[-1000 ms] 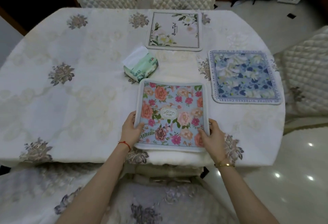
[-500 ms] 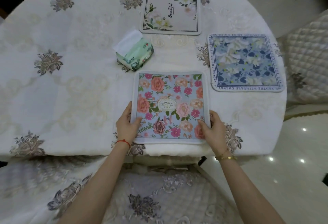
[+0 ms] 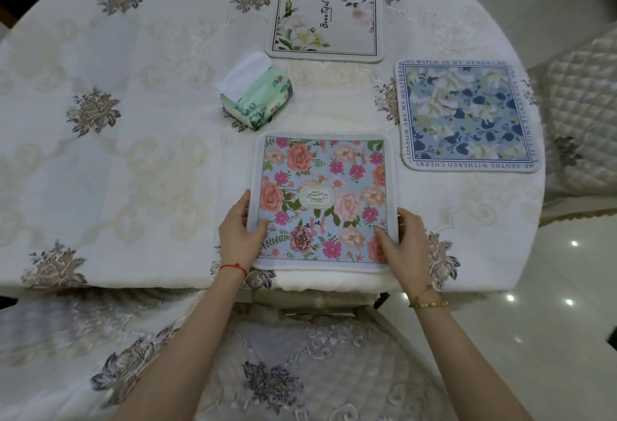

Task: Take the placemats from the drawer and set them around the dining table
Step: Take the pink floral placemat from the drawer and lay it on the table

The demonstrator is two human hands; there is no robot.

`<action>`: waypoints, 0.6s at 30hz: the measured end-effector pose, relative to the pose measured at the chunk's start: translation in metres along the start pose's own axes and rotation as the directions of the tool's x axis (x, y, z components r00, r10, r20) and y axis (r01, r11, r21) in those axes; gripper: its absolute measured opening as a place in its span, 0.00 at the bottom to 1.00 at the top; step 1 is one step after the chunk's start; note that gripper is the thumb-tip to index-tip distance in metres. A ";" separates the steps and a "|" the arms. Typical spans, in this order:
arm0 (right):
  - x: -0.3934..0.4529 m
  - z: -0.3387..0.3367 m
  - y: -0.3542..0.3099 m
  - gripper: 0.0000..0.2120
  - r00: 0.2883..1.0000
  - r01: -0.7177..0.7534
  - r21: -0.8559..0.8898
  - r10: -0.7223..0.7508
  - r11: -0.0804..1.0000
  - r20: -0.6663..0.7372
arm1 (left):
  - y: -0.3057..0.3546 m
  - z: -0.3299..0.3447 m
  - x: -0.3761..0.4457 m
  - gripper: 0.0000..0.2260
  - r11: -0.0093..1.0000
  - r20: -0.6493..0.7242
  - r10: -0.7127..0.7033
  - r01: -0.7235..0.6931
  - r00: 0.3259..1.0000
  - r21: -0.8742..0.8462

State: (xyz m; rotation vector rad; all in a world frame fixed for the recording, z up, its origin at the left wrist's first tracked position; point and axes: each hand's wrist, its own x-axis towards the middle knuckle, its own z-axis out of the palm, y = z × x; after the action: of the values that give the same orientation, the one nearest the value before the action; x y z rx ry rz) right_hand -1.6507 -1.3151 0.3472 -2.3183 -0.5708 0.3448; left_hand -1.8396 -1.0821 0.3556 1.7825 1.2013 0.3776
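hands were putting down the third mat. the left hand (image 3: 241, 233) pinched the left edge of the pink flower placemat (image 3: 323, 200), thumb on top. the right hand (image 3: 402, 242) pinched the right edge the same way. the mat lay flat at the near edge of the dining table (image 3: 140, 160), just past the tissue pack (image 3: 257, 100). it was soft and square, with pink and peach roses on blue. the white placemat (image 3: 325, 18) and blue placemat (image 3: 467, 116) already lay flat. next, i think, both hands should let go and get another mat.
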 end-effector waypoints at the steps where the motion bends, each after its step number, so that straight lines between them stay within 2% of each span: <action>1: 0.001 -0.001 -0.001 0.23 0.999 0.041 -0.070 -0.042 0.997 -0.023 | -0.002 0.000 0.002 0.29 0.998 0.001 0.026 -0.026 1.000 0.058; 3: 0.006 -0.002 -0.003 0.25 0.988 0.116 -0.222 -0.135 0.968 -0.072 | -0.005 -0.001 0.009 0.28 0.972 0.020 0.106 -0.108 0.994 0.208; 6: 0.025 0.004 -0.011 0.28 0.974 0.172 -0.358 -0.213 0.918 -0.078 | 0.003 0.001 0.024 0.26 0.936 0.060 0.210 -0.218 0.976 0.277; 12: 0.094 0.038 -0.055 0.29 0.920 0.389 -0.323 -0.348 0.862 0.181 | 0.041 0.021 0.076 0.25 0.808 0.203 0.433 -0.478 0.878 0.345; 15: 0.121 0.059 -0.073 0.31 0.856 0.504 -0.330 -0.410 0.799 0.315 | 0.051 0.037 0.101 0.26 0.738 0.328 0.463 -0.563 0.824 0.371; 18: 0.138 0.076 -0.078 0.32 0.817 0.549 -0.329 -0.410 0.768 0.405 | 0.055 0.049 0.119 0.27 0.705 0.411 0.443 -0.592 0.797 0.390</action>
State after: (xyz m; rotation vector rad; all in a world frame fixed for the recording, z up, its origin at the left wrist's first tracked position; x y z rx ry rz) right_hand -1.5849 -1.1519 0.3364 -2.4185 -1.5169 0.3585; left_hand -1.7185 -1.0118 0.3472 2.5480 0.5757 0.1073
